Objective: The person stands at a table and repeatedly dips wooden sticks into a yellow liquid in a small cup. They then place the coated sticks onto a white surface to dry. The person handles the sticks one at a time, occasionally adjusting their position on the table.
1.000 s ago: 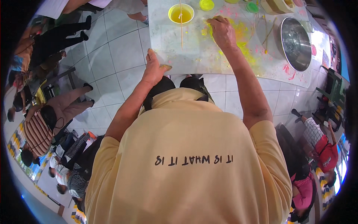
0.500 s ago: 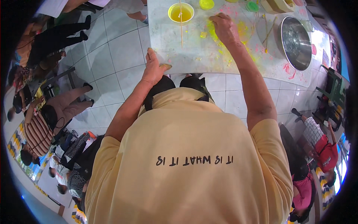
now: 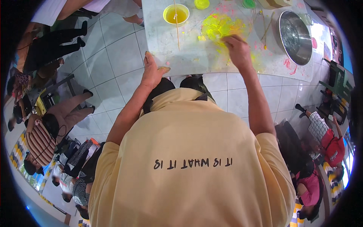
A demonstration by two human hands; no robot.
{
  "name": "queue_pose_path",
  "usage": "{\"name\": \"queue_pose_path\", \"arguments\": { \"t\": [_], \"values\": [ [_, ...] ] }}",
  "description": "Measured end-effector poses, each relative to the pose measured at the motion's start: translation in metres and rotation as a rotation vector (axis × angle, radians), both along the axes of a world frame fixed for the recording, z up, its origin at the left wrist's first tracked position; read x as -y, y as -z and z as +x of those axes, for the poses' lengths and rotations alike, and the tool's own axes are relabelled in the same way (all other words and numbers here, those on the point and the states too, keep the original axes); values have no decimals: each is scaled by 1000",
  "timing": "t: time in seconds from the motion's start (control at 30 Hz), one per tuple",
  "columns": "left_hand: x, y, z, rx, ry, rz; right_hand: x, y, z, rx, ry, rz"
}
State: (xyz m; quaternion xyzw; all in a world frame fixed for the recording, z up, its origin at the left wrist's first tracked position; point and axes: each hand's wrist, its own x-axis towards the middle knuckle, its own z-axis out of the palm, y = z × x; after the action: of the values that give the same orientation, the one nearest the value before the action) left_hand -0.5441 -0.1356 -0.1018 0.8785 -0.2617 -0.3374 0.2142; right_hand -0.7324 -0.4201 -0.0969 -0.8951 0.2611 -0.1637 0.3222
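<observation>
My left hand (image 3: 152, 72) is at the near left corner of the pale table (image 3: 159, 45), thumb and fingers spread along its two edges. My right hand (image 3: 239, 53) is over the tabletop with its fingers bent together at the near side of a bright yellow smear (image 3: 217, 27) streaked with pink. Whatever those fingers hold, if anything, is hidden. A small yellow lump (image 3: 201, 38) lies left of the smear. Farther left stands a white bowl (image 3: 165, 19) of yellow liquid, with a thin stick (image 3: 177, 34) across it and a pale string tied round the stick.
A metal basin (image 3: 301, 53) of clear liquid stands at the table's right. Thin sticks (image 3: 267, 36) lie beside it. Yellow (image 3: 202, 3) and green (image 3: 248, 3) tubs and a tan box (image 3: 274, 3) line the far side. Several people stand or sit around on the tiled floor (image 3: 113, 53).
My right hand has drawn nearer to me and slightly right, uncovering the yellow smear. My left hand keeps to the table corner. The whole view has shifted a little.
</observation>
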Motion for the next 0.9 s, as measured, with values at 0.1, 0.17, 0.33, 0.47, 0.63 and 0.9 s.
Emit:
{"name": "queue_pose_path", "arguments": {
  "t": [0.1,0.17,0.33,0.47,0.63,0.9],
  "values": [
    [-7,9,-1,47,15,-7,9,-11,-33,6,327,115],
    [-3,3,-1,14,-1,-6,16,-1,-54,-134,502,-2],
    [-2,6,1,-16,9,-15,21,38,-59,-142,575,-195],
    [-1,5,0,3,13,-19,-6,31,-11,-134,473,-150],
    [-2,8,2,4,32,-38,-32,27,18,-52,434,62],
    [-2,4,2,-21,29,-48,18,31,-84,-109,850,155]
  ]
}}
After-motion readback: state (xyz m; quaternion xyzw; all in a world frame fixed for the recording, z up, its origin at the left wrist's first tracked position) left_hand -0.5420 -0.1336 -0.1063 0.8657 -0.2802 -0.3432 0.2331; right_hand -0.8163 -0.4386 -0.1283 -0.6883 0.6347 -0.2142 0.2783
